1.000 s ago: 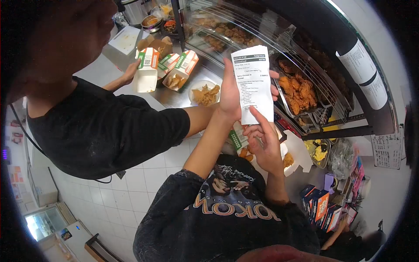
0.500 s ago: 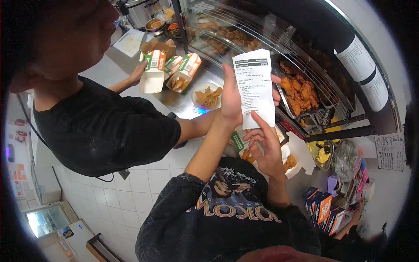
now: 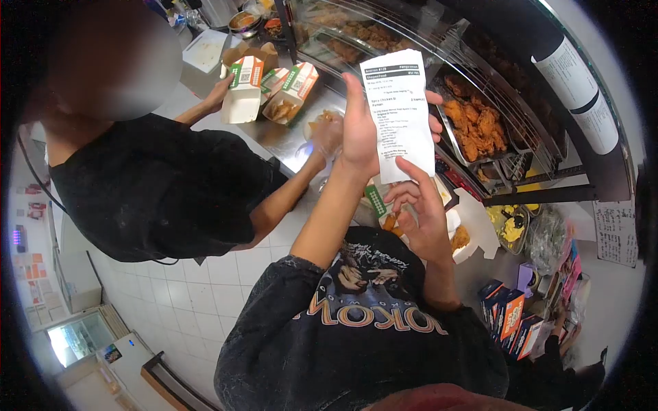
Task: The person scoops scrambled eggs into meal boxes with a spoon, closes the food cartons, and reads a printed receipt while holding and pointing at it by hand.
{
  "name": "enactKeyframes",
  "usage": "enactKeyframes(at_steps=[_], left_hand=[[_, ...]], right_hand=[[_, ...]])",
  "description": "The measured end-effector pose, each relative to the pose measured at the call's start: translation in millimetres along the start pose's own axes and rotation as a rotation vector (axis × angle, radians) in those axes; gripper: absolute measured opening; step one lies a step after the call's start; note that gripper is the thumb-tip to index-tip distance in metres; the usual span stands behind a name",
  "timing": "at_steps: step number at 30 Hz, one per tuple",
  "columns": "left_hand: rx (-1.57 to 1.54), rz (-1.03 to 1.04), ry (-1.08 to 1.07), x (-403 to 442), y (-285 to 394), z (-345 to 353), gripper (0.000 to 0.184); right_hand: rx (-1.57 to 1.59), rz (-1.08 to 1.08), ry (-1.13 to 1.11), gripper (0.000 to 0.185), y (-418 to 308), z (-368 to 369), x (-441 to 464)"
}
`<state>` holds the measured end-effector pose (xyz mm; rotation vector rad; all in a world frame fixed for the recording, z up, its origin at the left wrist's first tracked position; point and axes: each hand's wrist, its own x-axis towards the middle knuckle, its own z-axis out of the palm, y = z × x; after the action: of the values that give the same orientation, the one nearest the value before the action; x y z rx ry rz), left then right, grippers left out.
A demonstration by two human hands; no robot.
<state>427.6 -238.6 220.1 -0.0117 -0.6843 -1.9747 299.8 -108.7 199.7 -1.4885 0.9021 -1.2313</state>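
Note:
A long white printed receipt [image 3: 397,116] lies along the palm of my left hand [image 3: 360,140], which grips it with the thumb on one side and fingertips showing past the other edge. My right hand [image 3: 423,216] is just below, index finger stretched out at the receipt's lower end, the other fingers loosely bent and apart. Whether that fingertip touches the paper I cannot tell. Beneath my hands, partly hidden, are an open white carton [image 3: 483,229] with a fried chicken piece [image 3: 460,238] and a green-and-white box [image 3: 374,198].
At left, a co-worker in a black shirt [image 3: 151,185] holds a printed food box [image 3: 245,85], the other hand over a plate of food. A glass warmer holds a tray of fried chicken [image 3: 473,123]. Orange-and-blue boxes [image 3: 506,315] and a container of yellow food [image 3: 507,225] are at right.
The co-worker's nearer hand has come out from behind my left forearm and reached the plate. My hands and the receipt sit slightly higher in view, with the receipt still held.

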Motion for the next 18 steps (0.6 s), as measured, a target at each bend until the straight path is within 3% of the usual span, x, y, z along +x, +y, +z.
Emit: enactKeyframes(at_steps=[10,18], left_hand=[[-0.005,0.017,0.027,-0.5,-0.8,-5.1,0.104],[-0.096,0.004,-0.054,-0.2,-0.1,-8.8,0.105]], right_hand=[[-0.064,-0.017,-0.048,0.055,3.3,-3.5,1.6],[-0.107,-0.044,-0.049,0.054,3.7,-3.2,1.9]])
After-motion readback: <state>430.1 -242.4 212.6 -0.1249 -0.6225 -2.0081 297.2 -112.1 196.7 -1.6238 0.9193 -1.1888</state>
